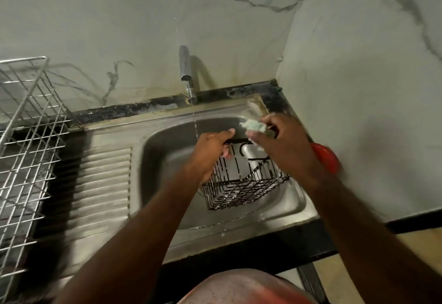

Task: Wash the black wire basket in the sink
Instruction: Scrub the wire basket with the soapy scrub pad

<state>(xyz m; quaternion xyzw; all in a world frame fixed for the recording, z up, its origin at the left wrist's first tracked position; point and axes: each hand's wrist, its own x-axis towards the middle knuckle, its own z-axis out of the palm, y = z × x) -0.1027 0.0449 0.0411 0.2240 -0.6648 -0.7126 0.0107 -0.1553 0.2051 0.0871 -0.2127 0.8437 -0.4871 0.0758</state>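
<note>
left hand (210,150): you're gripping the basket (241,184) rim over the sink (299,204)
right hand (279,143): you're pinching a soapy sponge (254,125)
tap (185,69): running thin

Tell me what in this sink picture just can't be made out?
All in the head view:
- Red round object: mostly hidden behind the right forearm.
- Pale soapy scrubbing pad held by the right hand: motion-blurred, material unclear.
- Black wire basket: its left side is covered by the left hand.
- Silver wire dish rack: cut off by the left edge.
</note>
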